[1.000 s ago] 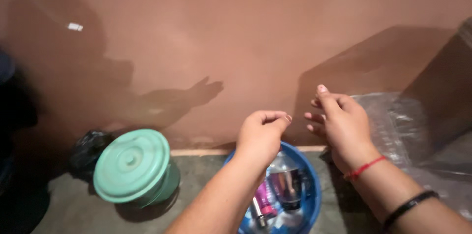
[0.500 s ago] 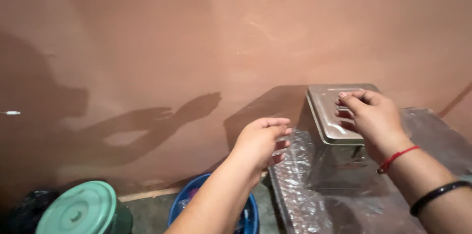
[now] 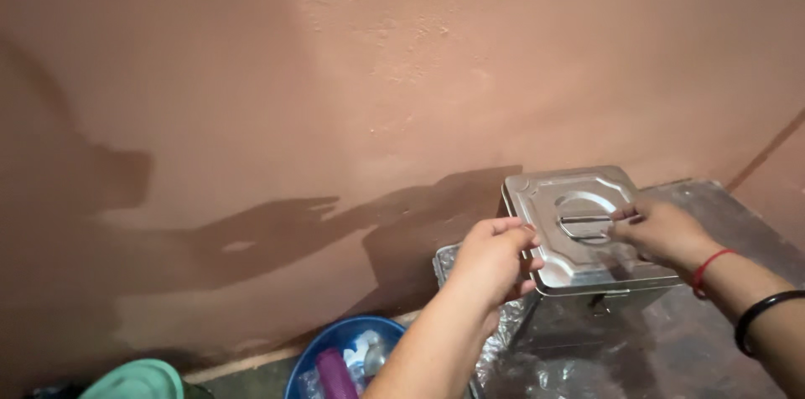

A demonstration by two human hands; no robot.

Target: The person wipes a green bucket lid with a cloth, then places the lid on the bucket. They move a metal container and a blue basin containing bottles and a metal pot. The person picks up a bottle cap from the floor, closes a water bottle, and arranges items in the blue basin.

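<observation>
A square steel box with a latch stands against the wall on a plastic-wrapped surface. Its flat steel lid has a recessed handle in the middle. My left hand curls its fingers over the lid's left edge. My right hand lies on the lid's right side, fingertips touching the end of the handle. On that wrist are a red thread and a black band.
A plastered brown wall rises right behind the box. On the floor at lower left stand a blue basin holding bottles and a purple tube, and beside it a green bucket lid.
The view has swung up and to the right, off the basin and onto the steel box. Both hands have come down onto the lid, the left now at its edge.
</observation>
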